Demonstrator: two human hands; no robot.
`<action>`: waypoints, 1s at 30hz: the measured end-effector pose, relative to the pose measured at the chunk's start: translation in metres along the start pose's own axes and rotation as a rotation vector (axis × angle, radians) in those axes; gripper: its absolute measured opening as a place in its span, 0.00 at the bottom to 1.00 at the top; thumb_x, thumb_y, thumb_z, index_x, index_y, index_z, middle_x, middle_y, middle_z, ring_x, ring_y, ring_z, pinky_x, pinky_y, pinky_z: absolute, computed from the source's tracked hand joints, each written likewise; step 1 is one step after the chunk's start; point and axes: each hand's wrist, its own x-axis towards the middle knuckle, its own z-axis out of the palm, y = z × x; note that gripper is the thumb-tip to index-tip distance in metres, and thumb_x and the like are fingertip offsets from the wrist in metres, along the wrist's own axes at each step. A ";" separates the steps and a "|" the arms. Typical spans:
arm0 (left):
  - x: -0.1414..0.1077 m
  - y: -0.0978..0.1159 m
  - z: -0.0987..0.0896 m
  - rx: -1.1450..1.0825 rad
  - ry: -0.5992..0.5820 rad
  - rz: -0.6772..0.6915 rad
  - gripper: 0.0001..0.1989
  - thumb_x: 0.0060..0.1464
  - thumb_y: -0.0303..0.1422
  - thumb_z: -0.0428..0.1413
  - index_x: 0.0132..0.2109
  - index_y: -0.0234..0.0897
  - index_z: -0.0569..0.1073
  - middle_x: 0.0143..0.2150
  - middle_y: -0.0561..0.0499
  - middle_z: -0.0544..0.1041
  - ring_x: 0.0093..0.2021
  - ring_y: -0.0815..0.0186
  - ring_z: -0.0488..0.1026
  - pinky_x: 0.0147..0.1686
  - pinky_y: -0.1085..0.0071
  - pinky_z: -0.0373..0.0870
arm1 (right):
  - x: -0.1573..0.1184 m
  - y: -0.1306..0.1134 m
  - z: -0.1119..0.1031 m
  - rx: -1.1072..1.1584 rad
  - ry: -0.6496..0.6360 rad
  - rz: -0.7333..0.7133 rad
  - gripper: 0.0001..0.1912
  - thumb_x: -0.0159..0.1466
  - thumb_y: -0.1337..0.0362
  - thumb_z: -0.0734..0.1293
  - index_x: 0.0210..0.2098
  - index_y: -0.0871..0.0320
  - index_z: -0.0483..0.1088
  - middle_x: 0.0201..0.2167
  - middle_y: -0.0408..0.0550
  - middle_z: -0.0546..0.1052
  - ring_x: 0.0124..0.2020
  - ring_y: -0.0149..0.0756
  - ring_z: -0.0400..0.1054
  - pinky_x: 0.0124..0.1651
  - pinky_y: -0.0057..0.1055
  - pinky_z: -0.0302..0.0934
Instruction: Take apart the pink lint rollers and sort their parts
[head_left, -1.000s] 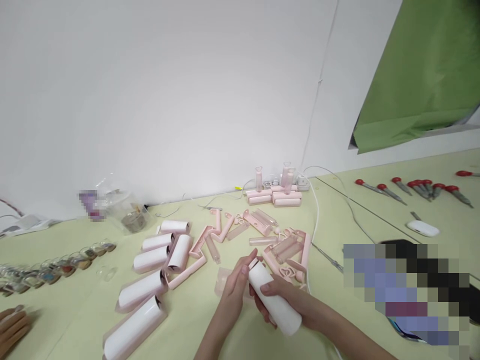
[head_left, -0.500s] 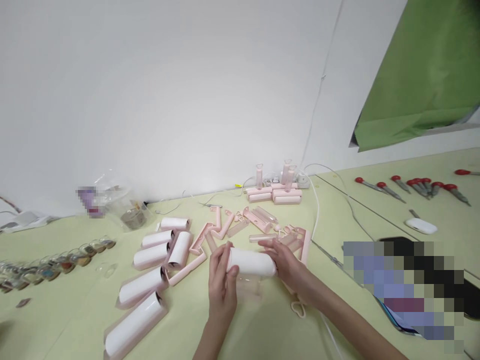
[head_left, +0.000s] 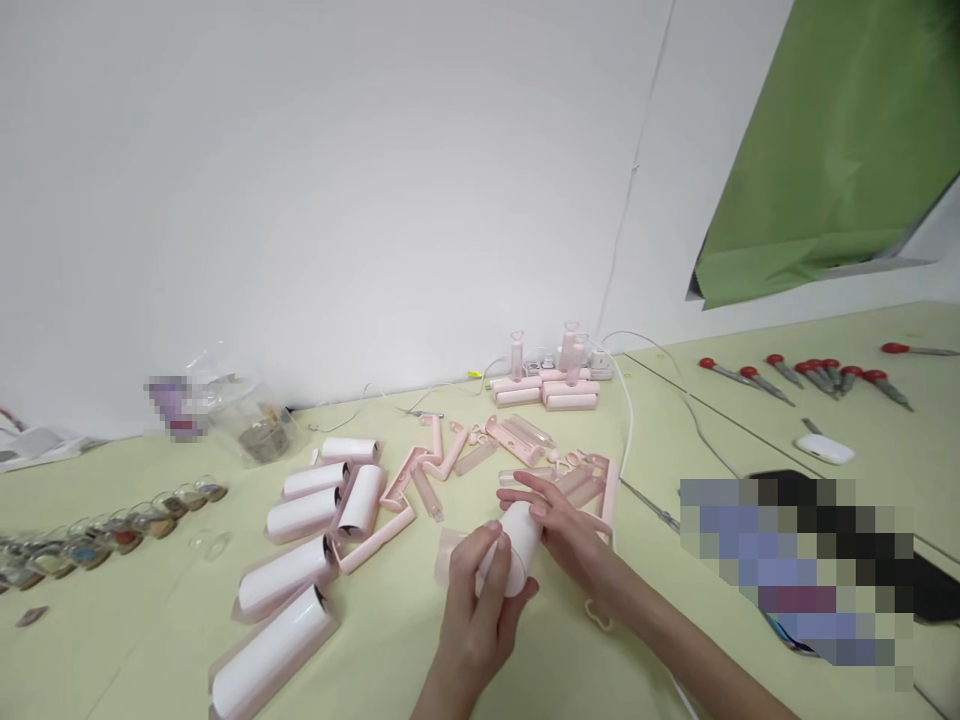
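Note:
A white lint roll is held tilted over the table, one end facing me. My left hand is closed around its near end, fingers pressed against its side. At the far upper end, my right hand grips it lightly, with some fingers stretched past it and the thumb hidden. A clear plastic cover lies partly behind my left hand. Pink lint roller handles and small clear pink tubes lie beyond the hands. A pink heart-shaped ring is partly under my right forearm.
Several white lint rolls lie at left. Pink lint rollers stand stacked by the wall. Glass domes, a plastic bag, red-capped tools, a white case and a white cable are around.
The lint roll has turned from lying crosswise to pointing its end towards me. My left hand has moved right and wrapped round that end; the right hand has shifted slightly left.

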 end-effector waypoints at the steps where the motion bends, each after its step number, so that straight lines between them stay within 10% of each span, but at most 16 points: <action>1: 0.000 0.001 0.000 -0.004 -0.002 -0.005 0.29 0.55 0.25 0.49 0.61 0.36 0.49 0.50 0.38 0.62 0.52 0.58 0.61 0.44 0.64 0.68 | 0.000 -0.001 0.001 -0.016 -0.014 -0.008 0.28 0.55 0.50 0.64 0.52 0.52 0.56 0.51 0.52 0.66 0.51 0.43 0.59 0.52 0.40 0.51; 9: -0.002 0.006 -0.003 -0.157 -0.041 -0.118 0.29 0.54 0.27 0.49 0.61 0.37 0.49 0.48 0.39 0.68 0.51 0.58 0.65 0.47 0.62 0.68 | -0.015 -0.008 0.005 -0.325 -0.109 0.013 0.54 0.42 0.57 0.74 0.60 0.45 0.40 0.59 0.53 0.52 0.52 0.49 0.56 0.43 0.36 0.59; 16: 0.002 0.010 -0.008 -0.306 -0.109 -0.102 0.37 0.52 0.28 0.52 0.62 0.41 0.38 0.51 0.42 0.69 0.55 0.60 0.62 0.51 0.62 0.65 | -0.016 -0.005 -0.002 -0.427 -0.035 0.005 0.50 0.43 0.59 0.72 0.60 0.45 0.43 0.50 0.50 0.64 0.46 0.50 0.62 0.45 0.38 0.57; 19: 0.029 -0.020 -0.021 -0.153 -0.220 -0.298 0.37 0.49 0.37 0.55 0.61 0.41 0.44 0.56 0.42 0.64 0.59 0.54 0.54 0.55 0.53 0.57 | -0.012 -0.007 -0.012 -0.296 0.040 -0.153 0.43 0.44 0.50 0.70 0.56 0.48 0.50 0.53 0.51 0.61 0.52 0.52 0.56 0.45 0.37 0.58; 22: 0.063 -0.077 -0.028 0.296 -0.531 -0.530 0.14 0.56 0.31 0.47 0.48 0.41 0.68 0.50 0.45 0.70 0.59 0.55 0.55 0.58 0.50 0.42 | -0.008 -0.007 -0.032 -0.274 0.134 -0.234 0.41 0.42 0.42 0.68 0.52 0.49 0.56 0.54 0.52 0.60 0.55 0.57 0.52 0.42 0.37 0.60; 26: 0.082 -0.144 -0.018 0.382 -0.622 -0.669 0.04 0.48 0.28 0.55 0.33 0.35 0.74 0.44 0.41 0.73 0.57 0.48 0.56 0.55 0.46 0.42 | -0.009 -0.004 -0.050 -0.248 0.143 -0.254 0.42 0.41 0.41 0.67 0.53 0.48 0.56 0.54 0.51 0.60 0.55 0.58 0.50 0.41 0.38 0.60; 30: 0.081 -0.161 -0.007 0.399 -0.590 -0.772 0.11 0.51 0.36 0.54 0.38 0.33 0.71 0.47 0.45 0.70 0.53 0.56 0.60 0.54 0.51 0.49 | -0.013 -0.006 -0.044 -0.282 0.134 -0.307 0.39 0.43 0.41 0.66 0.52 0.47 0.58 0.55 0.48 0.60 0.55 0.57 0.50 0.46 0.40 0.57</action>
